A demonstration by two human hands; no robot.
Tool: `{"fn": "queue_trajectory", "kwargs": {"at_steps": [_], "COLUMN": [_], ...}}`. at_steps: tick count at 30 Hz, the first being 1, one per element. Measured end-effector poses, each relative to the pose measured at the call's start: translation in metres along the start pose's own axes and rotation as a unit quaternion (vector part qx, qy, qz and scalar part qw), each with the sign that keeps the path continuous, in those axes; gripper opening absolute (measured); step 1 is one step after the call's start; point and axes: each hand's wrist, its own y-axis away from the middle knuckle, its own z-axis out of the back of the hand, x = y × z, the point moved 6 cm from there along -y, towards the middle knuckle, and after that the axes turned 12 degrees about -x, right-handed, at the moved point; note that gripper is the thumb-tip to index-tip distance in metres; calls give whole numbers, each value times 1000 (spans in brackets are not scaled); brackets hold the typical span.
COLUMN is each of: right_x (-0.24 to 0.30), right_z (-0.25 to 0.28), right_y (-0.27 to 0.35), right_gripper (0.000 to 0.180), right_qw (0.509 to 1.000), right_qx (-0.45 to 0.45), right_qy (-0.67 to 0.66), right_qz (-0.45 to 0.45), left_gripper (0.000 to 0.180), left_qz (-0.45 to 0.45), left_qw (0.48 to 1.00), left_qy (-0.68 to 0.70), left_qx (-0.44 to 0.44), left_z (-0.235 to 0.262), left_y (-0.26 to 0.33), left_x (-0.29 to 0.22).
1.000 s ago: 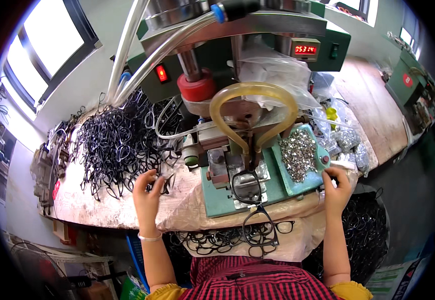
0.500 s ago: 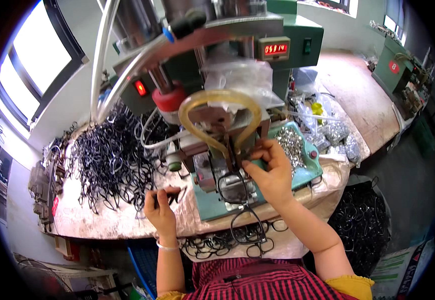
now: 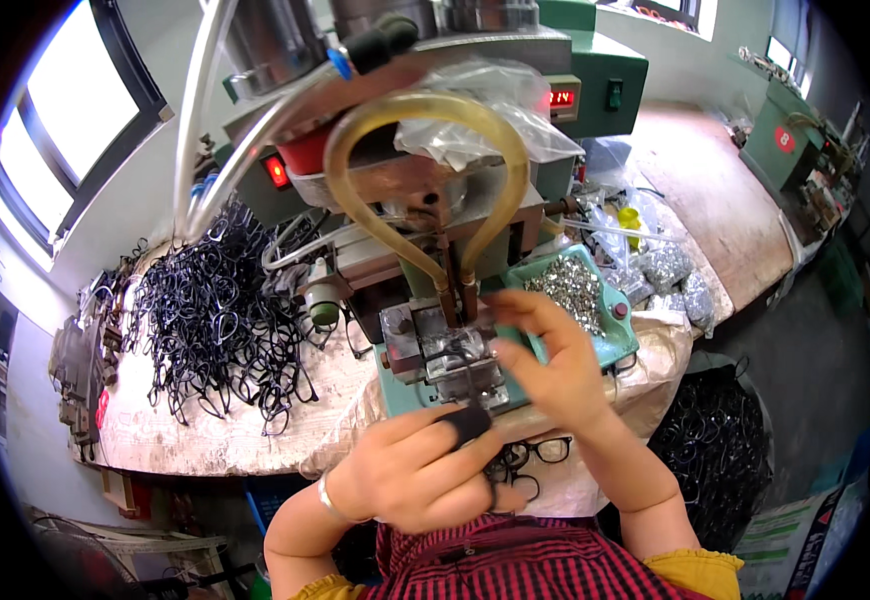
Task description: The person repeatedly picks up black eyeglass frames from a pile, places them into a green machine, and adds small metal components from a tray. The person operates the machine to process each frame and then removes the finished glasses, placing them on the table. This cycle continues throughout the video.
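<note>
My left hand (image 3: 415,470) reaches across below the metal fixture (image 3: 465,375), its fingers curled, with a black patch or wrap around one finger. What it grips, if anything, is hidden. My right hand (image 3: 560,365) is at the fixture's right side, slightly blurred, thumb and forefinger apart with nothing visible between them. A thin black piece, perhaps part of a glasses frame, lies on the fixture. Above stands the press, with a looped yellowish tube (image 3: 340,165) running down to its tip. Black glasses frames (image 3: 553,450) lie below the fixture, partly covered by my left hand.
A large heap of black glasses frames (image 3: 215,320) covers the bench on the left. On the right are a turquoise tray (image 3: 610,345) of small metal parts and several plastic bags (image 3: 670,265) of parts. A sack of black frames (image 3: 710,440) stands on the floor.
My left hand has moved right, from beside the heap to below the fixture. The glasses frame that hung from the fixture no longer shows there. My right thumb and forefinger have parted.
</note>
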Motion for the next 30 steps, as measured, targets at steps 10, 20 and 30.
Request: {"fn": "queue_trajectory", "kwargs": {"at_steps": [10,20,30], "right_x": [-77,-83,-105], "right_z": [83,92,75], "right_y": [-17,-29,-28], "right_gripper": [15,12,13], "right_qw": [853,881,979], "right_qx": [-134,-204,-200], "right_qy": [449,348,35], "right_qz": [231,246,-21], "left_gripper": [44,21,12], "left_qz": [-18,179,309], "left_qw": [999,975,823], "left_qy": [-20,-108,-460], "left_qx": [46,-72,-120], "left_z": [-29,18,98], "left_y": [-5,69,142], "left_x": [4,-32,102]}}
